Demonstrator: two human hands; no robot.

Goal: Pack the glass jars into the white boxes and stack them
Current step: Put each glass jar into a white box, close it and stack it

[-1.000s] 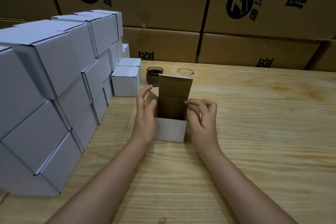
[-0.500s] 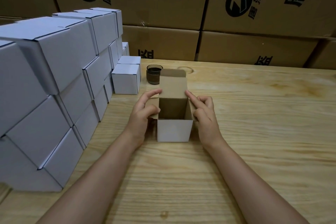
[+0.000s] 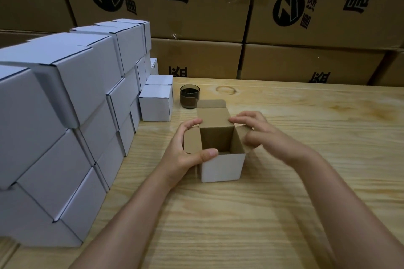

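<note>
Glass jar [image 3: 189,96] is set untouched on the wooden table [image 3: 284,203], just behind the open white box [image 3: 222,168], which is gripped by the left hand [image 3: 183,155]; the right hand [image 3: 262,135] is laid, fingers relaxed, against its lid [image 3: 214,116]. Closed white boxes [image 3: 65,116] are stacked leftward.

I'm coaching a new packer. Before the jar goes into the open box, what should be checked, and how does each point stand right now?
1. Open box upright on the table, mouth up: ok.
2. Nothing inside it: ok.
3. Lid flap folded back, clear of the mouth: ok.
4. Glass jar upright behind the box, untouched: ok.
5. A hand free to fetch the jar: not ok; the left hand grips the box, and the right hand touches the flap's corner.
6. Jar undamaged: cannot tell, too small.
</note>
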